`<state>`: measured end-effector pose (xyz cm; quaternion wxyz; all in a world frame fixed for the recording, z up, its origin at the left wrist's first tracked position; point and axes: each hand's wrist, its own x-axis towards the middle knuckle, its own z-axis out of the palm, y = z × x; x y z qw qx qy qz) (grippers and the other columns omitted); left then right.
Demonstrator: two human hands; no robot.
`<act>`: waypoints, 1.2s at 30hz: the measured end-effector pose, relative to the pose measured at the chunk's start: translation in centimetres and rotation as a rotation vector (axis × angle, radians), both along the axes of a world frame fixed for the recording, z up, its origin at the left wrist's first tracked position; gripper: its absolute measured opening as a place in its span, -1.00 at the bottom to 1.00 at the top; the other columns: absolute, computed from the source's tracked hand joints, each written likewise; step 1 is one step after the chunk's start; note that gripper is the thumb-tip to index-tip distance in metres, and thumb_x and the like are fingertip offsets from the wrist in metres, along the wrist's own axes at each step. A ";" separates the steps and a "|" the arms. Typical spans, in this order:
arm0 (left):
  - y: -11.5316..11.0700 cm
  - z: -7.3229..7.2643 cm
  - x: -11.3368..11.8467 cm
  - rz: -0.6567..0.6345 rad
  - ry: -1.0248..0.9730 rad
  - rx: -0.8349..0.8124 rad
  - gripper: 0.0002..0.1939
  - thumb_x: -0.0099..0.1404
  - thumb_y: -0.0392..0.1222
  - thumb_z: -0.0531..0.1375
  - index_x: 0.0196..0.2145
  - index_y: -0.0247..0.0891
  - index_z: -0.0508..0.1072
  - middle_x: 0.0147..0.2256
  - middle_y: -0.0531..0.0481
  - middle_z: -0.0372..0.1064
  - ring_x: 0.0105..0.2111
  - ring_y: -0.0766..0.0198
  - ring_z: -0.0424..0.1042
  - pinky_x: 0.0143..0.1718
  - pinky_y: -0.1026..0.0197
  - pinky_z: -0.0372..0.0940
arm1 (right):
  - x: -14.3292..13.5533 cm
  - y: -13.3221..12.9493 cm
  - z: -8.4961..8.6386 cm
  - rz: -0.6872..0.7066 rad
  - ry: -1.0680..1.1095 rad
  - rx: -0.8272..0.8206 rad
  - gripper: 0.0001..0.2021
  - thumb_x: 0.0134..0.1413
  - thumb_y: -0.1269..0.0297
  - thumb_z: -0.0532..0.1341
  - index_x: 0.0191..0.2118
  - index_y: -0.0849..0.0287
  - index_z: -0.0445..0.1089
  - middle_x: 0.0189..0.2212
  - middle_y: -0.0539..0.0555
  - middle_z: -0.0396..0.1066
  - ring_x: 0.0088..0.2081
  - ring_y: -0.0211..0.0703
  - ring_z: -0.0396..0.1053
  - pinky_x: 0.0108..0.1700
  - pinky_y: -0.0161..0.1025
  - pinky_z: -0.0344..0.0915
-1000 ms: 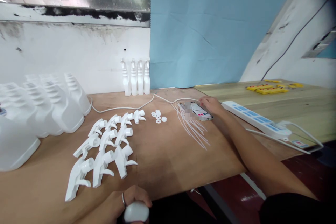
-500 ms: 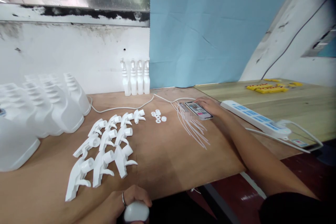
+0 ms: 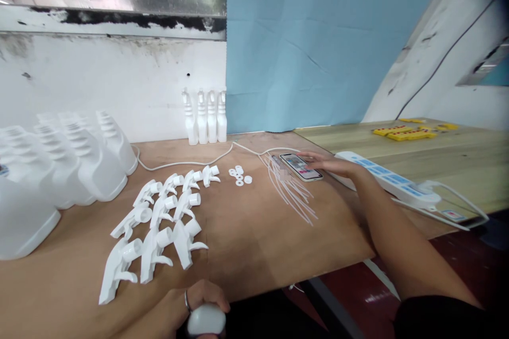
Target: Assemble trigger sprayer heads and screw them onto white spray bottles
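Note:
At the table's front edge my left hand (image 3: 204, 296) is closed around a small white rounded object (image 3: 206, 320); its exact kind does not show. My right hand (image 3: 324, 162) reaches over a smartphone (image 3: 301, 167) with a lit screen, fingers stretched out and near its right side. Whether a fingertip touches the glass I cannot tell. Beside the phone lies a loose bundle of thin clear tubes (image 3: 292, 196). Small white discs and rings (image 3: 239, 176) lie in a cluster left of them. Further left, several white trigger sprayer heads (image 3: 153, 251) rest in rows.
Large white bottles (image 3: 99, 164) stand at the left. Several spray bottles (image 3: 202, 119) line the back wall. A white cable (image 3: 186, 163) crosses the table. A power strip (image 3: 389, 179) lies at right, and yellow pieces (image 3: 409, 133) on the far right table.
My right hand has lifted off the phone's far edge and shifted slightly right, fingers now over its screen. The phone's screen picture differs. My left hand has stayed in place.

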<state>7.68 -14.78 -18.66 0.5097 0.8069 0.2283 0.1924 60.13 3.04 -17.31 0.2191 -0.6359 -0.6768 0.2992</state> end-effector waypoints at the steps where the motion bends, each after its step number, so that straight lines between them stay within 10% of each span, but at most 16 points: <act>1: 0.2 -0.1 0.1 -0.006 -0.004 0.000 -0.69 0.42 -0.09 0.16 0.03 -0.29 0.40 0.00 -0.16 0.38 -0.10 0.16 0.44 -0.09 0.01 0.42 | -0.1 0.0 0.1 0.003 0.004 -0.006 -0.39 0.02 0.04 0.26 0.24 -0.15 0.28 0.32 -0.04 0.16 0.32 0.21 0.11 0.29 0.07 0.19; 10: 1.8 -1.4 1.2 -0.049 -0.023 -0.014 -0.63 0.45 0.08 0.03 -0.19 -0.17 0.54 -0.23 0.01 0.53 -0.13 0.20 0.51 -0.03 0.21 0.37 | -1.0 0.2 0.6 0.033 -0.324 -0.054 -0.28 0.07 -0.28 0.12 0.26 0.00 0.28 0.40 0.05 -0.05 0.41 0.32 -0.23 0.39 0.18 -0.19; 24: 0.4 -0.8 -0.5 -0.042 0.008 -0.013 -0.68 0.42 -0.10 0.16 0.06 -0.27 0.38 0.04 -0.17 0.35 -0.07 0.13 0.43 -0.07 -0.01 0.41 | -1.1 -0.5 0.6 0.007 -0.067 -0.051 -0.19 0.02 -0.13 0.25 0.37 -0.10 0.04 0.40 -0.06 -0.08 0.40 0.19 -0.14 0.39 0.06 -0.04; 36: 3.6 -6.2 2.2 -0.139 -0.036 -0.024 -0.61 0.38 0.16 0.10 -0.33 -0.18 0.54 -0.35 0.00 0.53 -0.27 0.22 0.55 -0.18 0.24 0.42 | -1.0 -0.9 0.9 0.003 0.056 -0.105 -0.10 -0.13 0.14 0.35 0.37 -0.05 0.04 0.39 0.01 -0.07 0.40 0.17 -0.15 0.39 0.08 -0.07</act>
